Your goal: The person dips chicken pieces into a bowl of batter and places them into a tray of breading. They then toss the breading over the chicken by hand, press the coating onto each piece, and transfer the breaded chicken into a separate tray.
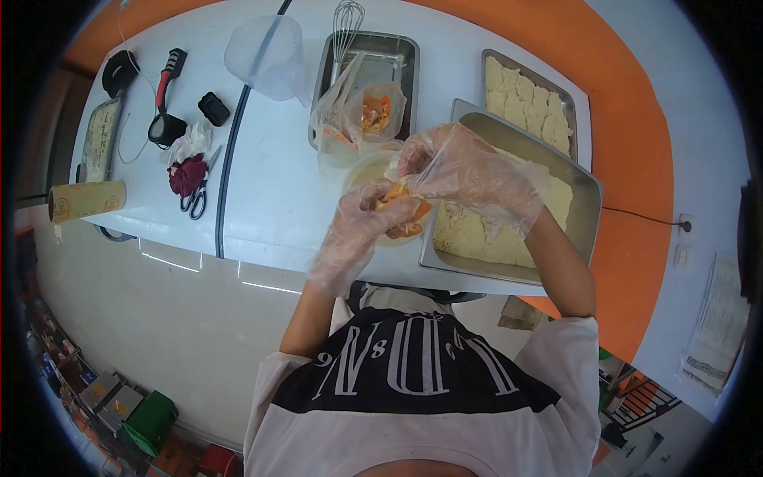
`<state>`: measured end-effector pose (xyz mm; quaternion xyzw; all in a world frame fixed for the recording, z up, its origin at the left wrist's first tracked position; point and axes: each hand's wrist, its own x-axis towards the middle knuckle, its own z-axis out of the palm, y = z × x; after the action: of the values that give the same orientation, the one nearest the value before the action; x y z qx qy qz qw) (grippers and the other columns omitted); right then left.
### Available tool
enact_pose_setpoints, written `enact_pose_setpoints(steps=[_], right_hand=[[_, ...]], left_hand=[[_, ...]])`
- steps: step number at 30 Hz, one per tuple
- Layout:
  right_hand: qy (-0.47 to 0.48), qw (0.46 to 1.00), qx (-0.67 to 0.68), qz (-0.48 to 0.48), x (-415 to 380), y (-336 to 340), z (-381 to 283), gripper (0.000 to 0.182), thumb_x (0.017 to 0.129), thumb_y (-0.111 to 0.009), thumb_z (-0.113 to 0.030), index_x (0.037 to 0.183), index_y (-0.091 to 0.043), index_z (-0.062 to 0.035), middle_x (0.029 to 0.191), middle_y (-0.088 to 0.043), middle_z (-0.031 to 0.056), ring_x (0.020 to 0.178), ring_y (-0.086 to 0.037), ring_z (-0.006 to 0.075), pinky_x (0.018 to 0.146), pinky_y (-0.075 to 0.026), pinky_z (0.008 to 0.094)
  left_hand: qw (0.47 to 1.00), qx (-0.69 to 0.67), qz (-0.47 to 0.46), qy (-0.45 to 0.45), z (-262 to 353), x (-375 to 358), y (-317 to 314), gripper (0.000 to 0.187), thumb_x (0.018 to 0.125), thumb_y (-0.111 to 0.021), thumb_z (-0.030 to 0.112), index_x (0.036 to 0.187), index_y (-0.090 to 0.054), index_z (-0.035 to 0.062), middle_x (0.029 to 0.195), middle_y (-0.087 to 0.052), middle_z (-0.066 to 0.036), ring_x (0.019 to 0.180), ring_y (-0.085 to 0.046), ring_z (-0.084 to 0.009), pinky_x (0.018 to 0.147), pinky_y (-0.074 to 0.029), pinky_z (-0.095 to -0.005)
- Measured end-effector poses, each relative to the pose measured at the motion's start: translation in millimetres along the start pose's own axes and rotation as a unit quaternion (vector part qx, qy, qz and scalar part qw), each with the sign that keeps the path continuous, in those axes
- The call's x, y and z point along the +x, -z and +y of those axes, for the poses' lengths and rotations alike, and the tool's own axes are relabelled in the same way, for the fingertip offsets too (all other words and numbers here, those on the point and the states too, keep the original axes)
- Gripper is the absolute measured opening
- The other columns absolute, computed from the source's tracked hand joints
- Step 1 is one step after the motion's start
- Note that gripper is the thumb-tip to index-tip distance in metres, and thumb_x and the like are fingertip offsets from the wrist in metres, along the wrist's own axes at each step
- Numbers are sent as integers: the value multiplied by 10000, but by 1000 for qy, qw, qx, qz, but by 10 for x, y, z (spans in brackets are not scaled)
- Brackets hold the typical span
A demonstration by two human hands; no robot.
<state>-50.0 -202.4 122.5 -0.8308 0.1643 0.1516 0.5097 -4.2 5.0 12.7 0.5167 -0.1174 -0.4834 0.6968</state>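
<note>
Both of my hands wear clear plastic gloves. My left hand is closed around an orange marinated piece of meat, held above a round pale tub. My right hand meets it from above, fingers bent and pinched at the top of the meat; what exactly they grip is hidden. Behind the hands, an open plastic bag with more orange pieces rests in a metal tray. Under my right forearm is a deep steel pan of pale yellow crumbs.
A whisk leans in the metal tray. At the back right, another tray holds pale coated strips. Leftward are a clear plastic jug, scissors, a maroon cloth, a knife sharpener and a film roll.
</note>
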Motion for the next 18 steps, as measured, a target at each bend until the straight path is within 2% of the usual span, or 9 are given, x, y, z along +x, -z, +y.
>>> enact_pose_setpoints(steps=[2,3,5,6,8,11,12,14,18], right_hand=[[18,1000,-17,-14,48,2,52,349,794,-823,-193,1074,-789,13,973,-782,140,898,-739,233,852,-571,359],[19,1000,-17,-15,61,1,79,349,794,-823,-193,1074,-789,13,973,-782,140,898,-739,233,852,-571,359],[33,999,-23,21,75,5,156,419,847,-773,-193,1210,-762,17,1076,-782,182,999,-749,279,909,-574,396],[33,999,-23,21,84,10,229,419,847,-773,-193,1210,-762,17,1076,-782,182,999,-749,279,909,-574,396],[78,997,-23,8,103,22,353,449,945,-690,-145,1370,-710,-1,1131,-767,143,1031,-709,193,942,-564,343],[38,989,-137,-51,-2,3,94,419,926,-684,-143,1314,-743,3,1194,-762,207,1069,-724,287,979,-561,376],[37,989,-136,-49,8,-3,157,419,926,-684,-143,1314,-743,3,1194,-762,207,1069,-724,287,979,-561,376],[139,971,-186,-60,59,-24,330,349,897,-690,-144,1188,-771,30,1098,-733,292,1023,-709,424,958,-557,437],[75,974,-194,-90,107,-28,278,266,879,-675,-114,1066,-779,43,1025,-714,300,963,-697,425,935,-557,435]], left_hand=[[997,-11,58,55,57,16,-80,434,981,-837,177,1313,-696,-63,1123,-770,-88,943,-738,-129,842,-630,-283],[997,-11,58,54,54,18,-88,434,981,-837,177,1313,-696,-63,1123,-770,-88,943,-738,-129,842,-630,-283],[997,-22,65,43,45,27,-97,407,1000,-817,195,1293,-715,-68,1080,-777,-85,868,-738,-107,736,-635,-259],[997,-22,65,43,53,32,-99,407,1000,-817,195,1293,-715,-68,1080,-777,-85,868,-738,-107,736,-635,-259],[992,56,86,69,78,51,-100,407,987,-827,184,1290,-723,-66,1068,-779,-85,885,-737,-103,753,-642,-264],[995,77,42,47,10,68,-52,388,981,-831,177,1269,-738,-65,1040,-779,-79,862,-722,-92,743,-627,-260],[995,78,41,47,24,73,-63,388,981,-831,177,1269,-738,-65,1040,-779,-79,862,-722,-92,743,-627,-260],[988,142,30,53,63,71,-86,361,980,-831,170,1243,-754,-65,1027,-774,-71,842,-700,-80,726,-606,-257],[992,116,30,36,-87,92,-28,369,976,-841,192,1236,-760,-58,1015,-771,-63,825,-682,-72,716,-588,-254]])
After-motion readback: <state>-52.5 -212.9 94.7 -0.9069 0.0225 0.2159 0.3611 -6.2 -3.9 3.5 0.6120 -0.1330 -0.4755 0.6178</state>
